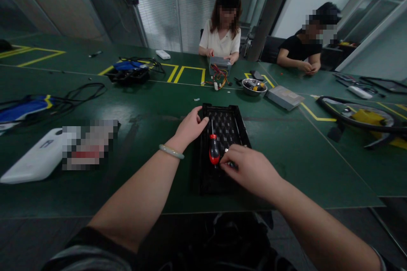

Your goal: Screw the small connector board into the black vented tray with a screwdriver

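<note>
One black tray (245, 137) under left hand (189, 129), fingers apart, and right hand (251, 169), fingers together; white-case label (47, 143) illegible.

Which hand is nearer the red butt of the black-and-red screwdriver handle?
Right. The right hand is close beside the screwdriver's red butt; the left hand is farther away, at the far-left corner of the rectangular black plastic tray.
</note>
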A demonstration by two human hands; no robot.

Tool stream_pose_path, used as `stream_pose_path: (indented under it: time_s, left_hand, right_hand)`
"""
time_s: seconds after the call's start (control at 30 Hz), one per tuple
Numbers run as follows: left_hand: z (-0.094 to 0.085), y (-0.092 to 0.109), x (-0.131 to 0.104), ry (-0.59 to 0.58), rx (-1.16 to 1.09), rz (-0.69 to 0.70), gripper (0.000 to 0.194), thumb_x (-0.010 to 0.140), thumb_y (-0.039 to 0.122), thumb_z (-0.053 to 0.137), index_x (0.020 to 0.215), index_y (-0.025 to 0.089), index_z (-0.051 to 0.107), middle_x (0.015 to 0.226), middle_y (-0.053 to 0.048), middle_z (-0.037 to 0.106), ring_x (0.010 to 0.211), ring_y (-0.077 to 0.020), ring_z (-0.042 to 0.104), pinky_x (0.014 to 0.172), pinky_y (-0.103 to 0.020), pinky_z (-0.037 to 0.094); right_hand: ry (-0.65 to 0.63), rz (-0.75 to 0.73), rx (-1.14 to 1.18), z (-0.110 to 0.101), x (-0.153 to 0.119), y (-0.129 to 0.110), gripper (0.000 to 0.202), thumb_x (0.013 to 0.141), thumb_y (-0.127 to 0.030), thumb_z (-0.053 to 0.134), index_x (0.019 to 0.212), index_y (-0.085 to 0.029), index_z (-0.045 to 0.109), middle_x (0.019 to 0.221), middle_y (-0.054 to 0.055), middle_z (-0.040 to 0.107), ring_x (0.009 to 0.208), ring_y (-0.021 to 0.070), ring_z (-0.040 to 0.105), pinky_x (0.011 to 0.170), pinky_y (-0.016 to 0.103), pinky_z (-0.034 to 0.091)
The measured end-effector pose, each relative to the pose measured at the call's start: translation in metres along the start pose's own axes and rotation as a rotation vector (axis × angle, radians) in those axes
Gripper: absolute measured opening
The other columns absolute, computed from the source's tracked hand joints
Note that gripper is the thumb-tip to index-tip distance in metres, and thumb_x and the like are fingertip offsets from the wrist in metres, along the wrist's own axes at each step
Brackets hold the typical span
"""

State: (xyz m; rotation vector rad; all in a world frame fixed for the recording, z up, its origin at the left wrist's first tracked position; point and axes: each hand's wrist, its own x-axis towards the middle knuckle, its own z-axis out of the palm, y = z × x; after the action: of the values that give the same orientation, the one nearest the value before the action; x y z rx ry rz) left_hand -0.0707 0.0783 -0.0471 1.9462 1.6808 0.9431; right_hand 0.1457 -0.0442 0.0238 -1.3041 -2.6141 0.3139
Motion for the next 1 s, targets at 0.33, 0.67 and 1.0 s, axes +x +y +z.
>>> stream_pose_path:
  time_s: [0.33, 0.67, 1.0]
  left_hand:
    - [-0.015, 0.066, -0.05, -0.502, 0.283, 0.465, 0.051, 0.075, 0.068, 0.065, 0.107, 0.029, 0.071, 0.116, -0.006, 0.058, 0.113, -0.0301, 0.047, 0.101, -0.041, 0.03]
    - [-0.008, 0.069, -0.06, -0.577, 0.366, 0.598, 0.068, 0.069, 0.06, 0.075, 0.125, 0.024, 0.06, 0.114, -0.007, 0.062, 0.107, -0.0276, 0.052, 0.099, -0.041, 0.029]
    - [-0.008, 0.068, -0.053, -0.601, 0.23, 0.598, 0.058, 0.073, 0.04, 0.073, 0.125, 0.022, 0.057, 0.113, -0.006, 0.062, 0.107, -0.0259, 0.056, 0.103, -0.043, 0.03]
  right_hand:
    - [0.139, 0.207, -0.085, 0.01, 0.065, 0.086, 0.013, 0.086, -0.027, 0.063, 0.087, -0.023, 0.075, 0.088, 0.003, 0.063, 0.079, 0.015, 0.057, 0.072, 0.028, 0.042]
    - [0.21, 0.121, -0.1, 0.032, 0.06, 0.096, 0.011, 0.085, -0.03, 0.067, 0.086, -0.025, 0.077, 0.087, 0.005, 0.065, 0.09, 0.0227, 0.055, 0.088, 0.037, 0.041]
    - [0.226, 0.101, 0.057, 0.028, 0.056, 0.098, 0.018, 0.087, -0.025, 0.061, 0.093, -0.022, 0.078, 0.095, 0.008, 0.071, 0.093, 0.0262, 0.055, 0.093, 0.044, 0.039]
